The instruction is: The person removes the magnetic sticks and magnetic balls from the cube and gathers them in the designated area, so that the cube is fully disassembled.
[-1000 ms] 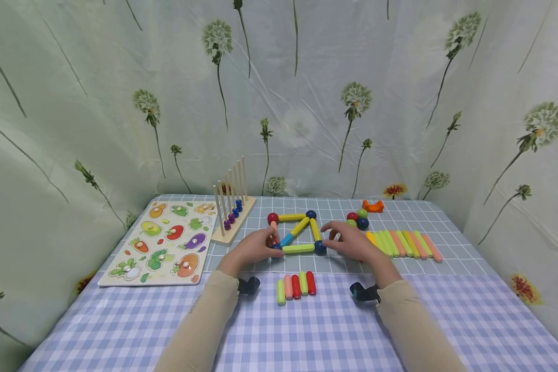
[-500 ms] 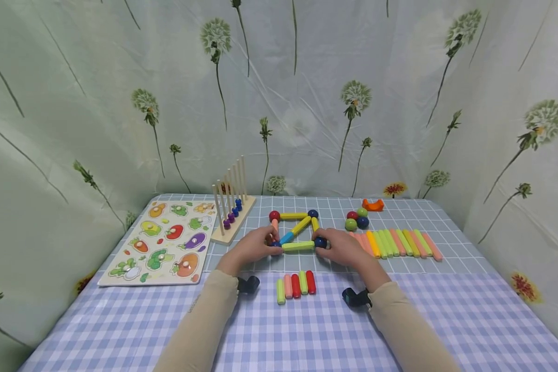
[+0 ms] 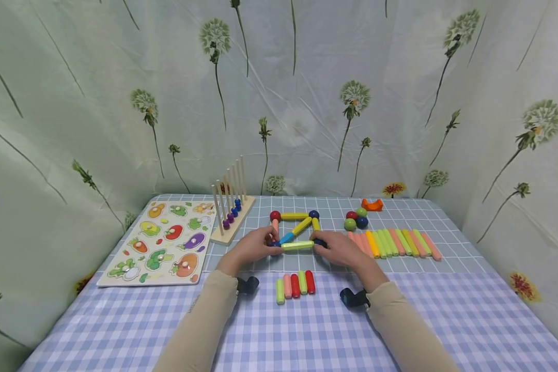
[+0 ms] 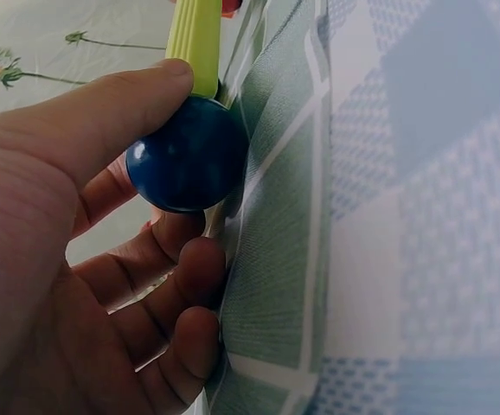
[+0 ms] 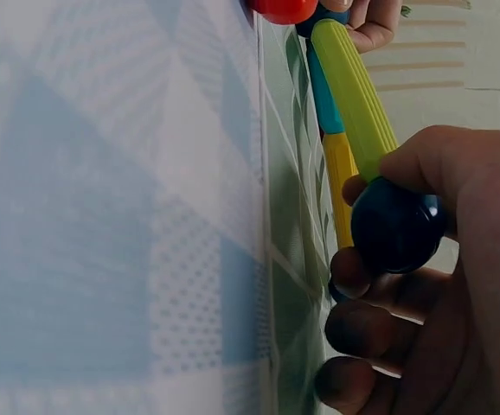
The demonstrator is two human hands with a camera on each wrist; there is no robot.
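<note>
A four-sided frame of magnetic rods and balls lies on the mat. Its front lime rod (image 3: 297,246) joins two dark blue balls. My left hand (image 3: 254,245) holds the left blue ball (image 4: 188,160), thumb where the rod meets it. At the other end, my right hand (image 3: 338,247) grips the right blue ball (image 5: 397,226) between thumb and fingers. A red ball (image 3: 275,215) and a blue ball (image 3: 313,214) form the back corners, with a yellow rod (image 3: 294,216) between them. A blue-and-yellow diagonal (image 3: 295,230) crosses the frame; a pink rod (image 3: 275,226) makes its left side.
Several short rods (image 3: 295,285) lie in front. To the right are a row of longer rods (image 3: 395,244), a cluster of balls (image 3: 362,222) and an orange piece (image 3: 372,205). Leftward stand a peg rack (image 3: 222,238) and a vegetable puzzle board (image 3: 167,274).
My right hand has moved left and taken hold of the right front blue ball. My left hand stays at the left ball. The lime rod's right end has shifted slightly back.
</note>
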